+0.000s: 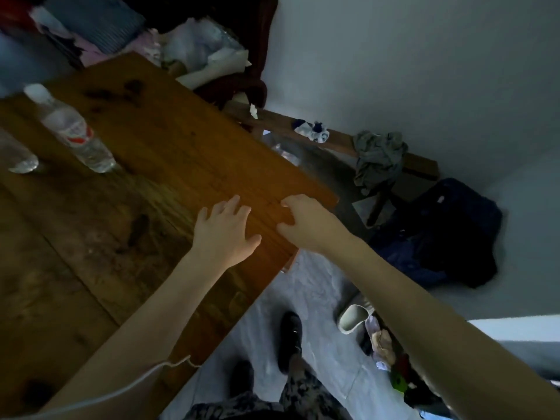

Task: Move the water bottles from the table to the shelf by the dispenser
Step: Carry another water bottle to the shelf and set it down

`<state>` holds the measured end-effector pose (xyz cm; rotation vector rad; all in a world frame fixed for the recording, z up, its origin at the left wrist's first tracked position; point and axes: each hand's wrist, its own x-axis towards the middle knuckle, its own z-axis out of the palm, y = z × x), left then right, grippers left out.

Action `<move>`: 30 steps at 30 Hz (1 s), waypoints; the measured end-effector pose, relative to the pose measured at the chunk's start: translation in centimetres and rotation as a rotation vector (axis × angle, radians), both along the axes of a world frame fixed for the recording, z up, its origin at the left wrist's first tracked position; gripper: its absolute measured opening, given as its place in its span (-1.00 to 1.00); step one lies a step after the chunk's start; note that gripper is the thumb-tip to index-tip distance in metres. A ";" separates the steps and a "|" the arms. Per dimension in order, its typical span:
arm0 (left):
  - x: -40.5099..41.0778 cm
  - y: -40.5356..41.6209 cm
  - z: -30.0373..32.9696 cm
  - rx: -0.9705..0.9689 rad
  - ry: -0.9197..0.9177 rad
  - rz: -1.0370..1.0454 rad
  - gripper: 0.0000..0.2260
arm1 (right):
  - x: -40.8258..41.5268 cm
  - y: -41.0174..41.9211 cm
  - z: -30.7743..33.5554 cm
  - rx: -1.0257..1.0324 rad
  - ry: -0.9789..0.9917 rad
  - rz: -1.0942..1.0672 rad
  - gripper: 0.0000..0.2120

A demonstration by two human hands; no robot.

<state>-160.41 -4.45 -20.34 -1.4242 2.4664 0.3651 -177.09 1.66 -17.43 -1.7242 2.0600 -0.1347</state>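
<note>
Both bare arms reach forward, left hand [225,230] spread flat, right hand [306,221] loosely curled, empty.

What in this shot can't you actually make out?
- Head view: second bottle is cut off by the left edge.
- Labelled bottle: print blurred.
- Clear object past the table edge: partly hidden, blurred.
- Shelf and dispenser: out of frame.
- Right hand: fingertips hidden by its knuckles.

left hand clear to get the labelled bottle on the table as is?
Probably yes. The left hand is open and holds nothing, and only bare table lies between it and the labelled bottle. The bottle stands well beyond the fingers, so the arm must stretch or the person lean in.
</note>
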 end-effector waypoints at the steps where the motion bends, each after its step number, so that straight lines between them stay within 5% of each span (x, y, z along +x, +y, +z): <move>1: -0.2 -0.9 -0.1 0.000 -0.004 0.032 -0.32 | -0.4 -1.2 -0.1 -0.003 0.001 0.029 -0.47; 13: 0.9 -7.0 -1.3 -0.023 0.066 0.489 -0.35 | -2.0 -13.7 -1.6 0.056 -0.069 0.460 -0.42; 20: 6.8 -6.7 -1.6 0.014 0.040 0.739 -0.38 | 4.8 -19.1 -2.7 0.107 -0.104 0.704 -0.42; 30: 16.2 -12.3 -5.8 0.026 0.037 0.889 -0.33 | 15.9 -26.5 -6.8 0.060 -0.096 0.699 -0.49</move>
